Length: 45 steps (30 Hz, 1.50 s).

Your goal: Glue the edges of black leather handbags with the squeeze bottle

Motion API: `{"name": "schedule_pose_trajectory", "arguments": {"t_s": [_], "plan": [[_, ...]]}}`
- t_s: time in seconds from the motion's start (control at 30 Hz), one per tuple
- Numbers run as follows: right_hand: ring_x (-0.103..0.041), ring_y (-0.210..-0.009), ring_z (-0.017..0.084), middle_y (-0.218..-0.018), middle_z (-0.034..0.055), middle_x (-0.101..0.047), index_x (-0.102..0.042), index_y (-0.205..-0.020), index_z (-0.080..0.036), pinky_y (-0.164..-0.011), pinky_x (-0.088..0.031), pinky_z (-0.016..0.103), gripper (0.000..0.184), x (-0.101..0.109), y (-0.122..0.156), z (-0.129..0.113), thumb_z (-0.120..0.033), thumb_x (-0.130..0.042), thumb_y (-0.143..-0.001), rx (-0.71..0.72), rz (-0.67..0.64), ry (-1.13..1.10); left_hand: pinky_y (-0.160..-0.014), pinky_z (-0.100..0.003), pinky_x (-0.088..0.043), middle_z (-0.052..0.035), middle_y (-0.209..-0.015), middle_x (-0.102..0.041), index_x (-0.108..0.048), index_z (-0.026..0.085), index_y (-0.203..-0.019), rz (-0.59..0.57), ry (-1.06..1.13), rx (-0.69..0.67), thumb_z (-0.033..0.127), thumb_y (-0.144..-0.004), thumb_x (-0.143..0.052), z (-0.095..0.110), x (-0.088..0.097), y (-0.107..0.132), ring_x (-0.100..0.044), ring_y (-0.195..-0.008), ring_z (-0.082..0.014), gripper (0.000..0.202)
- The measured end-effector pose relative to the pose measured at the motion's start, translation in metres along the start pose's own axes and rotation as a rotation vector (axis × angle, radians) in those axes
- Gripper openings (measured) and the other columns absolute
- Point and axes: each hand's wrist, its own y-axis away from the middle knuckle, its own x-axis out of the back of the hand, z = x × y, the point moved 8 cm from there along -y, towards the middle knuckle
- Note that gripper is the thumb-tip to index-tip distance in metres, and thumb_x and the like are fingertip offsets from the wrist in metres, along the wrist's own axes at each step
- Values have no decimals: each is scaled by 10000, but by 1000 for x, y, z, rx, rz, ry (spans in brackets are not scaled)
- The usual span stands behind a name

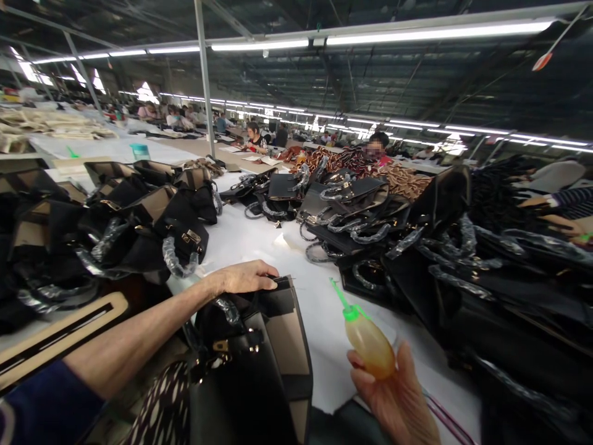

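Observation:
My left hand (243, 277) reaches forward and grips the top edge of a black handbag (259, 364) that stands open in front of me, its tan lining showing. My right hand (393, 395) is low at the right and holds a small squeeze bottle (368, 340) of amber liquid with a green nozzle pointing up and left. The bottle's tip hangs over the white table (324, 321), apart from the bag.
Piles of black handbags with plastic-wrapped handles lie at the left (139, 228), in the middle (343, 210) and at the right (486, 278). A tan slotted board (60, 337) lies at the near left. Other people (254, 137) sit at far tables.

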Motion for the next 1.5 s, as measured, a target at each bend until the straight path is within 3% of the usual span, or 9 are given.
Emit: {"name": "schedule_pose_trajectory", "arguments": {"t_s": [0.27,0.57,0.77,0.9,1.1,1.27,1.4,1.5], "plan": [[-434,-685,103,-1231,124,-566,-436,-1350,-218,-492,-409,178,810,0,2,-1,-295,-833,-649,56,-95,24,-623,-221,-385,-6,-750,-556,-598,133,-859,6,27,-8,341,-787,-501,6,1,-1,-490,-689,-142,240],[-413,-593,75,-1121,119,-625,-522,-1246,-258,-422,-382,148,678,19,-2,-11,-304,-827,-642,77,-74,137,-623,-218,-387,-11,-764,-587,-630,137,-877,39,13,-13,300,-772,-496,5,-1,0,-519,-711,-152,235],[-462,-590,67,-1202,234,-584,-552,-1177,-210,-418,-385,149,673,20,-5,-14,-358,-859,-596,111,-50,167,-627,-218,-381,-6,-752,-580,-630,131,-879,35,15,-41,304,-776,-502,7,-1,1,-502,-696,-144,239],[-497,-622,72,-1182,241,-594,-482,-1269,-217,-451,-415,145,802,14,-4,-10,-327,-877,-580,69,-35,127,-624,-217,-377,-2,-738,-573,-627,133,-865,38,22,-39,313,-777,-505,5,-1,2,-491,-681,-138,234],[-458,-554,59,-1083,195,-630,-524,-1213,-112,-408,-390,151,620,11,-2,8,-408,-770,-726,-158,36,35,-625,-222,-380,-4,-745,-584,-634,144,-872,38,53,-24,322,-774,-512,1,-1,4,-499,-678,-141,237],[-422,-472,40,-1022,234,-641,-579,-1131,-73,-400,-359,166,562,7,-3,23,-464,-725,-755,-266,28,-45,-631,-225,-381,-6,-752,-588,-631,147,-864,38,42,-22,327,-770,-510,-1,-1,5,-505,-681,-143,236],[-618,-689,180,-993,206,-667,-620,-1106,-116,-622,-508,308,580,3,-2,30,-500,-757,-694,-276,58,-13,-634,-224,-385,-10,-773,-591,-627,149,-861,37,46,-32,346,-780,-514,-4,0,4,-517,-707,-151,241],[-622,-916,301,-995,184,-671,-640,-1068,-105,-762,-511,427,600,-1,-1,38,-444,-827,-611,-330,120,-72,-639,-224,-387,-7,-772,-589,-626,149,-868,21,59,-45,358,-786,-522,-7,-1,3,-514,-706,-148,248]]}}
